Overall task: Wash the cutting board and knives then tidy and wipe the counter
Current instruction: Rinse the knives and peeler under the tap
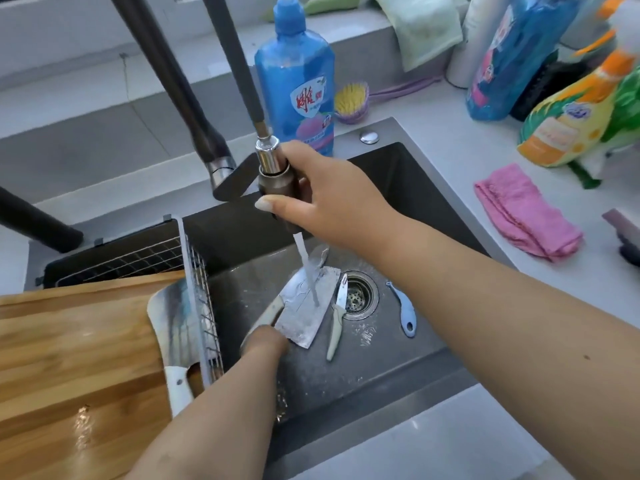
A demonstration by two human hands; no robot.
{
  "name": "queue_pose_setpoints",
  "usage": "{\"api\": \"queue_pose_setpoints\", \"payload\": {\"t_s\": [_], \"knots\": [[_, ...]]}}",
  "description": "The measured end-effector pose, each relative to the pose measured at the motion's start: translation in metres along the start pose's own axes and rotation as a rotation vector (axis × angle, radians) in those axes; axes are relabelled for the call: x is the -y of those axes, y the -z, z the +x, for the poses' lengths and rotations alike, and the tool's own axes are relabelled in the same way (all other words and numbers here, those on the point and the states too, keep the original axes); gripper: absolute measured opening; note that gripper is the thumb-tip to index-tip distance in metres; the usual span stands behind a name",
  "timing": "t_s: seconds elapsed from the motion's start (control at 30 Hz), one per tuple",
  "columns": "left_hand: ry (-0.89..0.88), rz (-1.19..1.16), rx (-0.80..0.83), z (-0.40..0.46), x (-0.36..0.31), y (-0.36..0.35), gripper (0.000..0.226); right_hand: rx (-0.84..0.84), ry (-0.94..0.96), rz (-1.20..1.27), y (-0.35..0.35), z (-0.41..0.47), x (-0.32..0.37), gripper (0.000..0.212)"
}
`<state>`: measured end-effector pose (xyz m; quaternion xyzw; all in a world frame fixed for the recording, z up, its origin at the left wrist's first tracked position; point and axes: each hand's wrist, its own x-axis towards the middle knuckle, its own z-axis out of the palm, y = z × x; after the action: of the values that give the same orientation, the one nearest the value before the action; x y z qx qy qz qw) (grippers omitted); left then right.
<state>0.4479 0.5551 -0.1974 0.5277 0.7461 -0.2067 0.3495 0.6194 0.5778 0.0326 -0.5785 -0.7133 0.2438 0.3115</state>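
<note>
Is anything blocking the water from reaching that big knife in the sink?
Nothing visible. The right hand holds the spray head, and the stream falls straight onto the cleaver gripped by the left hand.

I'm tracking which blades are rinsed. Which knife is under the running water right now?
The cleaver gripped by the left hand in the sink; the stream hits its blade. The small paring knife lies beside it, and another cleaver rests on the cutting board.

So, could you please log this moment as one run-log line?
step: rinsing cleaver | left hand: holds cleaver handle | right hand: grips faucet head | small knife: lying in sink
</note>
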Motion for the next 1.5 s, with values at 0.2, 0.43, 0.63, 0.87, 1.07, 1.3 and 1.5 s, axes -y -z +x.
{"api": "queue_pose_setpoints", "payload": {"t_s": [0.2,0.43,0.63,0.87,1.07,1.3,1.5], "knots": [[0.055,0.139,-0.025,0.008,0.010,-0.020,0.038,0.007,0.028,-0.004,0.004,0.003,-0.006,0.042],[-0.015,0.178,0.006,0.000,0.007,-0.019,0.040,0.004,0.029,-0.004,0.002,0.003,-0.003,0.042],[-0.093,-0.154,0.211,-0.041,0.001,0.005,0.037,-0.015,-0.006,-0.011,0.004,-0.006,0.001,0.042],[-0.160,-0.596,0.300,-0.075,0.012,0.018,0.006,-0.034,-0.052,0.017,-0.002,-0.025,0.010,0.039],[-0.266,-0.711,0.226,-0.096,0.026,0.032,0.009,-0.051,-0.095,0.001,-0.007,-0.021,0.018,0.041],[-0.303,-0.836,0.165,-0.110,0.030,0.047,0.020,-0.051,-0.101,0.052,-0.018,-0.023,0.025,0.033],[-0.297,-0.857,0.150,-0.112,0.033,0.048,0.025,-0.103,-0.107,0.001,-0.019,-0.005,0.022,0.036]]}}
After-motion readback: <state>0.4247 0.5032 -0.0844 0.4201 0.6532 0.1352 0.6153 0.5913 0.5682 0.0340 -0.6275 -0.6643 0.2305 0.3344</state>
